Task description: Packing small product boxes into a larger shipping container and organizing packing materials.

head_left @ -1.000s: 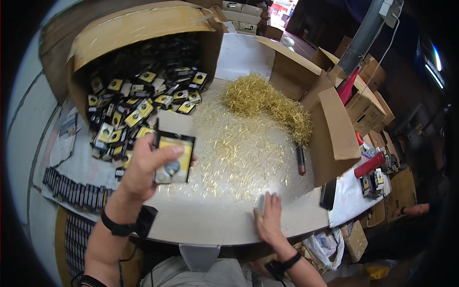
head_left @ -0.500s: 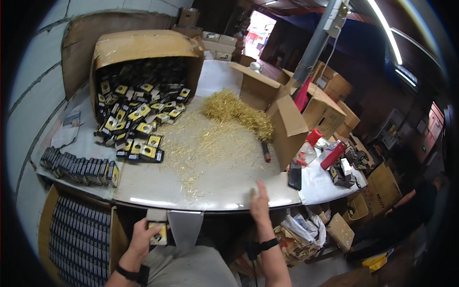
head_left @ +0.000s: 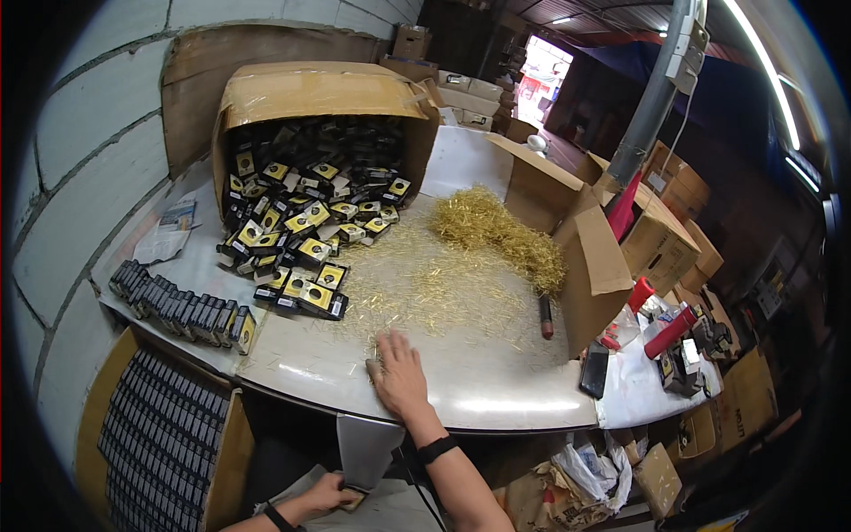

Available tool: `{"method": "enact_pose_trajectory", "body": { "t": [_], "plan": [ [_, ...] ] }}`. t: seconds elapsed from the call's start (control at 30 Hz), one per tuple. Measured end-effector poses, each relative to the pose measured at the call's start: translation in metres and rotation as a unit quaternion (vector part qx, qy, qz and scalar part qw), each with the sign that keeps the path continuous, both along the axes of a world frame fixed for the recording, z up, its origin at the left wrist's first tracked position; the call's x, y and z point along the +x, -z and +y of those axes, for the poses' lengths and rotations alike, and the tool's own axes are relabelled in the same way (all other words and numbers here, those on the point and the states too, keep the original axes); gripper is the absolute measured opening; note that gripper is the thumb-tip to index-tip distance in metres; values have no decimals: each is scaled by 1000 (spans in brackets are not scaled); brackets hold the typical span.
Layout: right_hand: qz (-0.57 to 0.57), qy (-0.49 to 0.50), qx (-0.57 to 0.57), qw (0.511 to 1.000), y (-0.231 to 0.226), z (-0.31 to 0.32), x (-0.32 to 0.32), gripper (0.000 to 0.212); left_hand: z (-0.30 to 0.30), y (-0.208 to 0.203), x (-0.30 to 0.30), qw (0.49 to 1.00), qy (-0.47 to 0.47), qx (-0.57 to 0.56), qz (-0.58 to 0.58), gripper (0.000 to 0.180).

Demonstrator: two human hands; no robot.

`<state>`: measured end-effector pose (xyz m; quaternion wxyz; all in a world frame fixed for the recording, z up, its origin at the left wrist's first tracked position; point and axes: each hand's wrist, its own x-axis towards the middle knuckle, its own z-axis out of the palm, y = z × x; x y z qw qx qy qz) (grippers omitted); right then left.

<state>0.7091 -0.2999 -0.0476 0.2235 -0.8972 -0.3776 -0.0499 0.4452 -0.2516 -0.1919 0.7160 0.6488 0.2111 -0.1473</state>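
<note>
My left hand (head_left: 324,493) is low, below the table's front edge, closed on a small box (head_left: 354,498); mostly hidden, it shows only a small yellowish part. Flat on the light tabletop, near the front edge, my right hand (head_left: 397,372) lies with fingers stretched out over scattered thin gold-coloured pieces (head_left: 403,306). Whether any piece is under its fingers I cannot tell. Farther back is a heap of the same gold pieces (head_left: 496,232). Many black-and-yellow small boxes (head_left: 310,217) spill from a large carton (head_left: 328,84) lying on its side.
A row of small boxes (head_left: 182,310) stands at the left. Below it, an open carton (head_left: 235,452) holds packed rows of boxes. At the right are a cardboard box with raised flaps (head_left: 589,266), a dark phone (head_left: 594,370), a dark rod-shaped tool (head_left: 546,317) and a red cylinder (head_left: 670,332).
My right hand has moved left and come down among the gold pieces on the tabletop. My left hand has gone lower and right, still with the box. The whole view has shifted.
</note>
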Motion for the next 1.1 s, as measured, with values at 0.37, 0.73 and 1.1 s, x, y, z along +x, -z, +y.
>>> {"method": "enact_pose_trajectory", "body": {
  "t": [0.37, 0.73, 1.1],
  "plan": [
    [-3, -87, 32, 996, 0, -7, -45, 49, -9, -13, 2, 963, -140, -228, 29, 29],
    [101, -34, 187, 977, -53, -87, -107, 32, 27, -16, -11, 955, 17, -295, -17, 59],
    [247, -57, 263, 931, -2, -119, -154, 31, 9, -15, -12, 974, -32, -226, 6, 51]
  ]
}}
